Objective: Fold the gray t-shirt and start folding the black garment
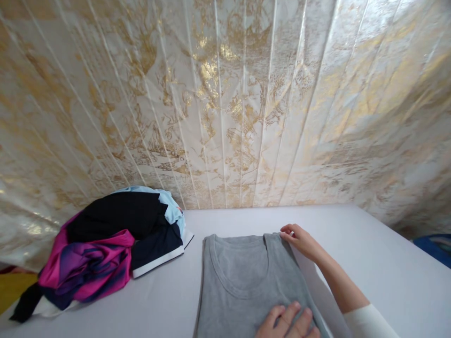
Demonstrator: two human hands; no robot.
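A grey shirt (239,277) with a scoop neckline lies flat on the white surface, its neckline toward the wall and its sides folded in. My right hand (301,241) reaches in from the right, fingertips closed on the corner of the shirt's right shoulder. Lower down, my left hand (289,324) rests on the front of the shirt with its fingers apart. Only the fingers of that hand show; the frame's lower edge cuts off the rest of it and the bottom of the shirt.
To the left sits a heap of clothes: a black garment (116,216), a pink and purple one (95,267), a navy piece with a white band (158,249) and light blue cloth (172,209). Behind the white table (380,263) hangs a gold-patterned covering (225,103). Blue fabric (435,249) lies far right.
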